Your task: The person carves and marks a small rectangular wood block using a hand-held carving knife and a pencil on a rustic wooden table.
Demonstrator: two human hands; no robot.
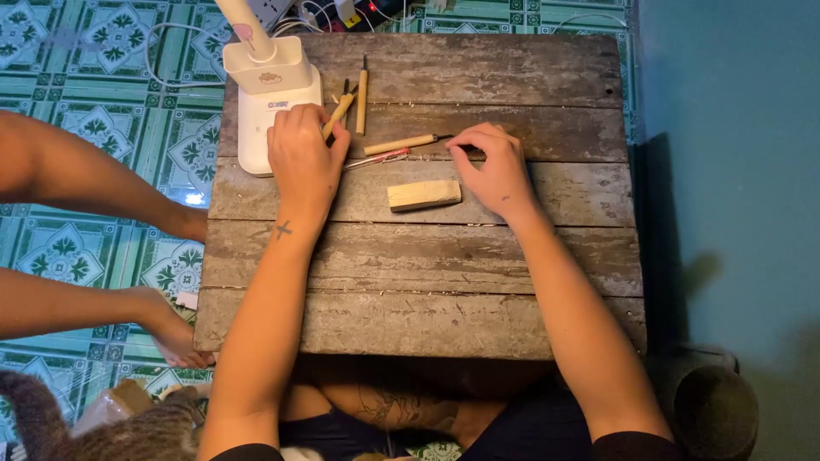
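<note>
Weathered grey planks made up the low table point(410, 282), where two hands worked among a small set of carving tools. Three wooden-handled tools were counted: one point(338, 113) held in the left hand point(303, 162), one point(362, 100) lying upright in the frame just right of it, and one point(404, 143) lying crosswise near the middle of the table. A single red pen point(380, 158) lay just near of that crosswise tool, and a single pale wood block point(424, 195) sat between the two hands, slightly nearer the right.

The block was a short rectangular piece, light tan, with clean edges and no visible cuts, lying flat on the third plank from the far edge.

The left hand's fingers were curled shut around the handle of its tool, whose dark tip pointed to the far side. The right hand point(495, 166) rested palm down, thumb and forefinger pinched together at the dark metal tip of the crosswise tool.

A white lamp base point(272, 94) stood at the far left corner. Two bare legs point(94, 248) of another person crossed the green patterned tile floor point(102, 128) on the left, and a cat point(128, 431) showed at the near left.
</note>
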